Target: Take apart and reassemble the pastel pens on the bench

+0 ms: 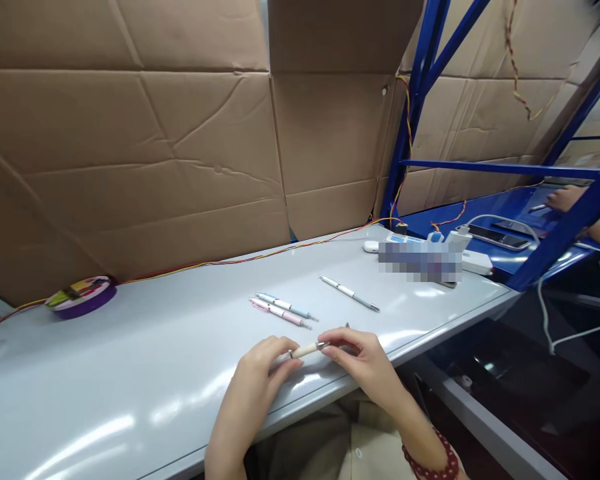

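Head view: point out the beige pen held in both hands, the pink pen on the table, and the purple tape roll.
beige pen point(305, 349), head view, middle of the barrel between the hands.
pink pen point(279, 312), head view, mid-barrel.
purple tape roll point(83, 295), head view, top face.

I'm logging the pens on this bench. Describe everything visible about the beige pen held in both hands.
The beige pen is a slim stick with a cream barrel that looks like plastic and a silvery metal section towards its right end. It lies almost level, just above the near edge of the grey table. The left hand pinches its left end between the fingers, and the right hand grips the metal end. Its tip and any clip are hidden by the fingers. It touches none of the other pens.
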`<state>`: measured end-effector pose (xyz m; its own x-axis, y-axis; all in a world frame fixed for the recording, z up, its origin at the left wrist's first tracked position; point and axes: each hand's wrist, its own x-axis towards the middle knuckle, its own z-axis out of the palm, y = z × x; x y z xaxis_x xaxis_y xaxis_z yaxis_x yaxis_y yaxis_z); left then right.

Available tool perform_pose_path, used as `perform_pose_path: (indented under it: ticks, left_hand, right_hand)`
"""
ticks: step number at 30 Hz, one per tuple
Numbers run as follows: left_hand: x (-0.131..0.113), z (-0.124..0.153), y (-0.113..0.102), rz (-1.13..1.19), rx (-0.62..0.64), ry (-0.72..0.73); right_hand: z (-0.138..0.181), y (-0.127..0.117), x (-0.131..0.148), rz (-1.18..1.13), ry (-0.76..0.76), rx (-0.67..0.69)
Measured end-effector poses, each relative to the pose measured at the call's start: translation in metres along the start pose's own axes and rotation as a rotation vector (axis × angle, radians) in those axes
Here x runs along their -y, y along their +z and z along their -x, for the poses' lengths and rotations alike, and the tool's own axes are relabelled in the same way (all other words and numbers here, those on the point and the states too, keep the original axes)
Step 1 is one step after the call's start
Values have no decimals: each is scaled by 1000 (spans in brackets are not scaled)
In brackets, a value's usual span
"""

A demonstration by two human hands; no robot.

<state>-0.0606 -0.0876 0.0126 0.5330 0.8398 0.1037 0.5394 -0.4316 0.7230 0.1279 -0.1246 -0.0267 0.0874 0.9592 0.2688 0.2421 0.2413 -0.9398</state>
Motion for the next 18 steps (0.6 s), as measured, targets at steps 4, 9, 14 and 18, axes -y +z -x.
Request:
perform_pose_path:
  ticks: [4, 9, 14, 18]
  left_hand:
    - [-4, 0, 2, 52, 32, -4]
    - [-3, 1, 4, 64, 17, 1]
    - [-2, 1, 3, 65, 32, -18]
    - [-2, 0, 4, 92, 41, -42]
  right_hand:
    - [-1, -3, 0, 30, -3, 8]
    - [0, -4, 2, 51, -14, 31]
    - [0, -3, 2, 36, -11, 31]
    - [1, -1, 0, -14, -17, -3]
